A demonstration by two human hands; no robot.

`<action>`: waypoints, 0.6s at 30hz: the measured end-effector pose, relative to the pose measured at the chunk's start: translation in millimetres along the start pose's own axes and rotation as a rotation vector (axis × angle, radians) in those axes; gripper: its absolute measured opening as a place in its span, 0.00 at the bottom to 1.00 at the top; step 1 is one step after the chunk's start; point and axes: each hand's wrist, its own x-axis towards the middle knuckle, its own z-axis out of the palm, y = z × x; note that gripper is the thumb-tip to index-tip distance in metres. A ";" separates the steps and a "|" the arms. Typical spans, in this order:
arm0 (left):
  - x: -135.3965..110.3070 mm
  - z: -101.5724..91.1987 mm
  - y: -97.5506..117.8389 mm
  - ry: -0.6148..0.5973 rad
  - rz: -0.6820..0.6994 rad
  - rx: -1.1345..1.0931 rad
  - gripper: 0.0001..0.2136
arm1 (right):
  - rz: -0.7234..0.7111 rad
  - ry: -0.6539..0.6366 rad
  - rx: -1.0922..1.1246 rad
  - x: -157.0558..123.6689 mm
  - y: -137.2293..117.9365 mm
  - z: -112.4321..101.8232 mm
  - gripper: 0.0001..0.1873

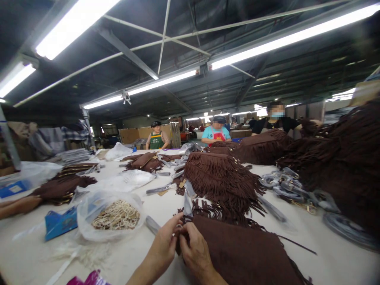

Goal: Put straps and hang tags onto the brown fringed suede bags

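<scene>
My left hand [165, 239] and my right hand [194, 246] meet at the left corner of a dark brown fringed bag [237, 247] lying on the table. Both are closed, with the fingertips pinching a small dark brown piece at that corner. The fingers partly hide this piece, so its exact shape cannot be made out. Fringe strips spread from the bag's far edge. Just beyond my fingertips lies a grey plastic-wrapped strip [187, 204]. Farther back, a stack of brown fringed bags [219, 174] rests on the table.
A clear plastic bag of stringed tags [117, 214] and a blue box [61, 223] lie to the left. Coiled wrapped straps [292, 186] and a tall brown heap [341, 158] stand right. Several co-workers are across the table [26, 249]; another person's arm [20, 206] reaches in left.
</scene>
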 end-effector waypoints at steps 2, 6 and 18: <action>-3.2 1.5 0.9 -0.028 0.019 0.006 0.34 | 0.037 -0.039 0.146 4.2 -0.5 -4.4 0.07; -8.0 -4.8 7.3 -0.070 0.039 -0.024 0.38 | 0.070 -0.269 0.311 6.5 1.2 -10.5 0.16; -110.3 -66.3 -34.8 0.101 -0.412 -0.130 0.42 | -0.013 -0.463 0.144 1.4 26.6 -4.2 0.15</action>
